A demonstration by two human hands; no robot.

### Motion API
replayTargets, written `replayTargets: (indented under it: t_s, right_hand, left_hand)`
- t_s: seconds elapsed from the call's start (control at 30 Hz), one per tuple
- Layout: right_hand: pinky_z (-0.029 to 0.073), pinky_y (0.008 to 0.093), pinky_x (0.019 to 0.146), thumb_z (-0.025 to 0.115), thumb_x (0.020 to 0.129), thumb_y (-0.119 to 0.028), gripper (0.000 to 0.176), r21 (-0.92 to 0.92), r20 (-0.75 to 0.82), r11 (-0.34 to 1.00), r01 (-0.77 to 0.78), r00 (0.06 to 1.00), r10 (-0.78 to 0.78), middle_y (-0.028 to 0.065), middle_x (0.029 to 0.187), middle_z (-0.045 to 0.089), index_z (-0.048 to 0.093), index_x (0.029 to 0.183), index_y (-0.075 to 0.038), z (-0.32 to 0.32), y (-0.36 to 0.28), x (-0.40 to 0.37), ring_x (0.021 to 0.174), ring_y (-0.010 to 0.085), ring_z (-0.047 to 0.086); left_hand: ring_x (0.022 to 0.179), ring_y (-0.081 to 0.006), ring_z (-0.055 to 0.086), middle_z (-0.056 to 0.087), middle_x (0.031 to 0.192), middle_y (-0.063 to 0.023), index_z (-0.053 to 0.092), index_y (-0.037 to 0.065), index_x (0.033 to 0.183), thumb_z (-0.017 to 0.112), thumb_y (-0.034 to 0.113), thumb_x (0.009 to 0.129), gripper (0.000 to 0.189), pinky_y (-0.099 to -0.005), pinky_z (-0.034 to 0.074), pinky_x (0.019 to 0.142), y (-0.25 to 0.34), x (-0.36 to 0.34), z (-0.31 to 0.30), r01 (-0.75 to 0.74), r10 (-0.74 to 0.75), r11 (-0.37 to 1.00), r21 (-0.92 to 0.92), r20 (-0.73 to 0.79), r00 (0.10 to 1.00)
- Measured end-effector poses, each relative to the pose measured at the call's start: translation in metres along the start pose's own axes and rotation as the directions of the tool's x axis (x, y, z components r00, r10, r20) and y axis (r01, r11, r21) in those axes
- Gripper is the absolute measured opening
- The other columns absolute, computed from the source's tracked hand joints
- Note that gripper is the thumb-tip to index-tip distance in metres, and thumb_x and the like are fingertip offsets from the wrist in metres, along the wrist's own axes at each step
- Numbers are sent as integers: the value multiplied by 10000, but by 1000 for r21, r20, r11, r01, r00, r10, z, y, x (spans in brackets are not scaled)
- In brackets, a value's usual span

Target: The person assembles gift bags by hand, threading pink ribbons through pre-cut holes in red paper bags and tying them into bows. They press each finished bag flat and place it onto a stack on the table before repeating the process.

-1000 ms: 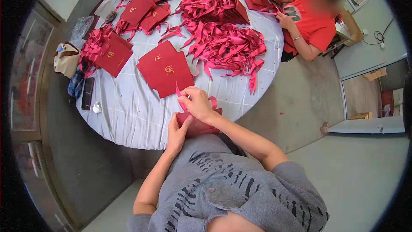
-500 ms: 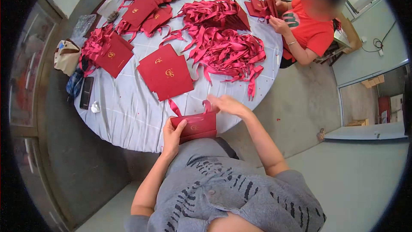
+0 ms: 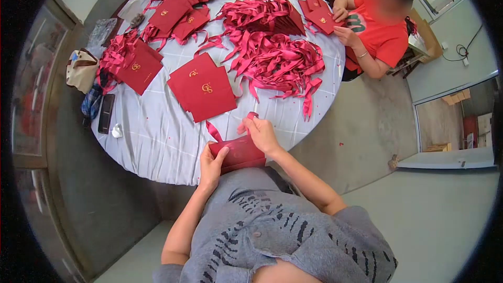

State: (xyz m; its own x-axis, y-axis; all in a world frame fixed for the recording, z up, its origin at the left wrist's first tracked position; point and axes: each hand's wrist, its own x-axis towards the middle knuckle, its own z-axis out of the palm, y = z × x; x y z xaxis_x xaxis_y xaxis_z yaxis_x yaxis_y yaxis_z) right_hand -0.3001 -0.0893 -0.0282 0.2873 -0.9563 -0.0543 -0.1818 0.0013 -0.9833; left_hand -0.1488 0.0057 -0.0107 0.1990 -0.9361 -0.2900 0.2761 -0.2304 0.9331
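Note:
My left hand (image 3: 211,166) grips the left end of a flat red paper gift bag (image 3: 241,157), thumb on top, at the table's near edge over my lap. Above the bag's right part is my right hand (image 3: 262,135), its fingers closed on a pink-red ribbon (image 3: 252,116) whose end sticks up past the fingertips. Another ribbon end (image 3: 213,131) comes out at the bag's upper left. Just beyond lies a small stack of flat red bags (image 3: 201,89) with gold logos, touched by neither hand.
The round table (image 3: 152,147) has a white cloth. Ribbon heaps (image 3: 277,65) and more red bags (image 3: 173,13) lie farther back. At left are a phone (image 3: 106,113), crumpled tissue (image 3: 117,131) and a cream pouch (image 3: 82,68). A person in red (image 3: 380,36) handles red bags at right.
My right hand has moved left and in over the bag, with the ribbon in its fingers. My left hand stays put. The other person's bags are lower, near the tabletop.

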Motion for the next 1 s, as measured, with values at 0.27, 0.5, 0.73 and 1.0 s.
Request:
replayTargets:
  t_s: [0.27,0.5,0.73,1.0]
  right_hand:
    - [453,270,802,426,951,-359,417,140,277,980,-145,956,102,47,1067,595,516,1181,-22,-36,-7,16,915,116,576]
    - [400,264,878,487,923,-324,473,392,568,893,-222,822,-45,33,1132,537,435,1270,-6,-19,-54,-15,1029,111,493]
    - [459,383,793,432,886,-122,288,-386,343,919,82,937,60,227,947,579,506,1104,50,3,-109,-28,899,374,566]
    - [348,484,961,503,870,-287,518,-677,410,655,336,911,-43,325,1257,384,405,1216,85,50,-49,-35,1191,440,375]
  left_hand:
    - [773,-108,586,618,846,-36,527,51,898,597,101,852,97,-265,472,730,11,9,-4,80,-100,957,-278,-58,993]
    - [967,-162,584,612,1054,-47,520,57,1118,575,247,874,314,-339,442,886,9,27,-22,140,-127,836,-531,60,990]
    - [1027,-121,507,549,1117,-27,398,112,1267,412,417,941,446,-294,408,842,-6,45,-16,361,-326,914,-184,195,925]
    - [762,-262,631,643,765,-187,614,-41,867,512,207,822,272,-349,479,686,-55,54,-68,-141,-35,676,723,223,974]
